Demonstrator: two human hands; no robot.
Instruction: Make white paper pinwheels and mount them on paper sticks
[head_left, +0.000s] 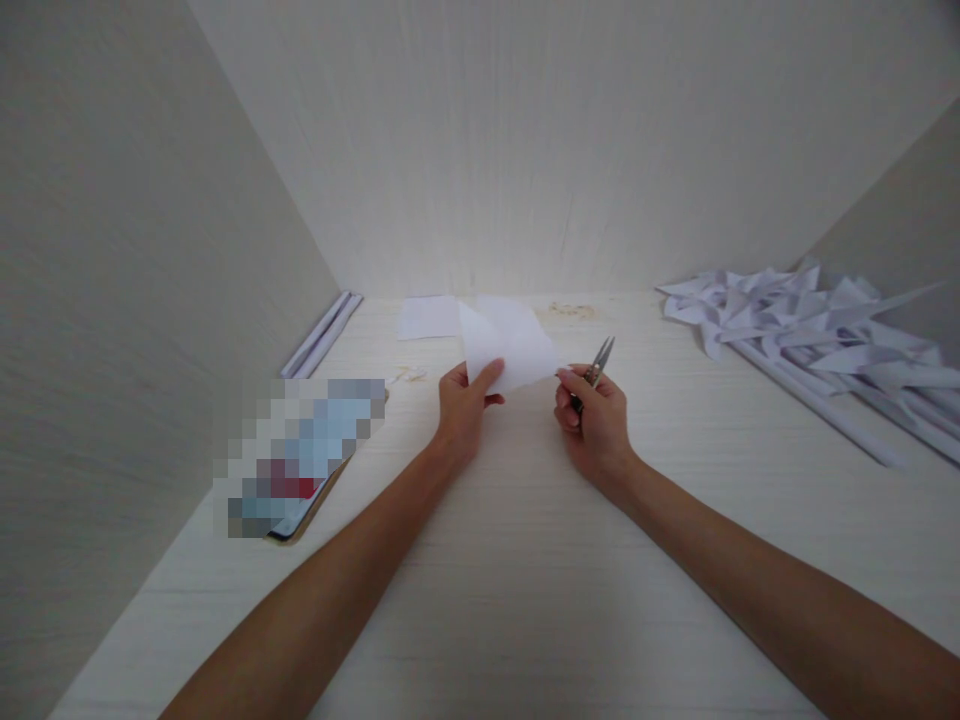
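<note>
A white sheet of paper [506, 345] is held up just above the pale table [525, 560], pinched at its left edge by the left hand [461, 405]. The right hand [592, 425] touches its right corner while closed around small scissors [598, 365]. A heap of folded paper shapes [810, 335] lies well apart at right, a phone [300, 470] at left.

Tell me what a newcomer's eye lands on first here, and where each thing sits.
At the centre, the left hand pinches a folded white paper above the pale table, while the right hand grips small metal scissors at the sheet's right edge. At far right lies a heap of folded paper shapes on rolled paper sticks. A phone rests at left.
</note>
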